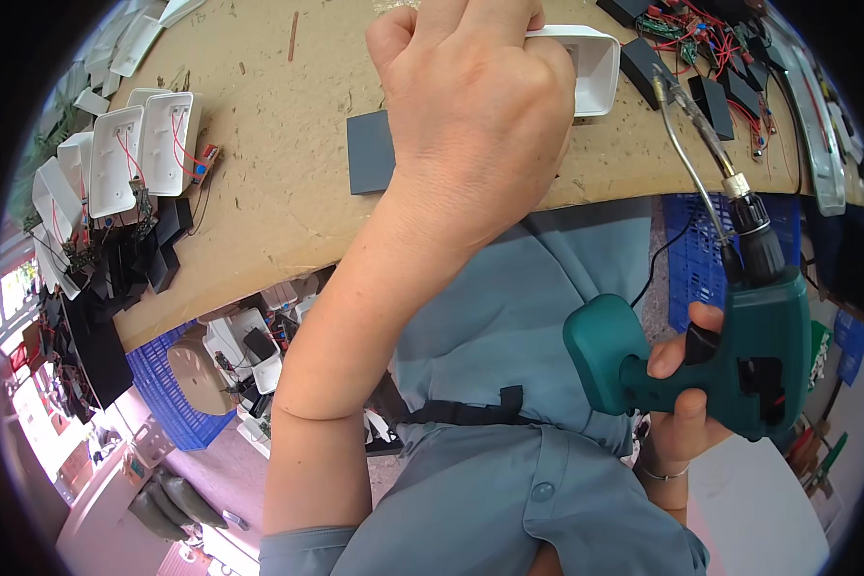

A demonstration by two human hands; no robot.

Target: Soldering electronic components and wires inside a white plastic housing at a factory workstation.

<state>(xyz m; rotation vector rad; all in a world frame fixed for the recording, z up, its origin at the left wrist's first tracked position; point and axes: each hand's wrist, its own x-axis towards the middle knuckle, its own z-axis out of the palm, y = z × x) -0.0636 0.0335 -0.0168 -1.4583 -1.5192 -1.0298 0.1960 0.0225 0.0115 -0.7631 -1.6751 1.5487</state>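
My left hand (480,106) is closed over a white plastic case (597,72) at the far middle of the bench. Its back faces up and hides the fingertips and much of the case. A flat dark grey block (369,154) lies beside the wrist, partly covered by it. On the right, my right hand (686,394) grips a green soldering gun (768,355), with fingers around the handle and near its black trigger. The gun's metal tip and thin curved feed tube (680,149) point up over the bench, near some black blocks.
Open white cases (115,163) with red wires and circuit boards crowd the bench's left edge. Black blocks and tangled red wires (691,34) lie at the far right. Blue plastic baskets (178,384) stand below the cardboard-coloured bench top (269,192). A black cord (658,259) hangs near the gun.
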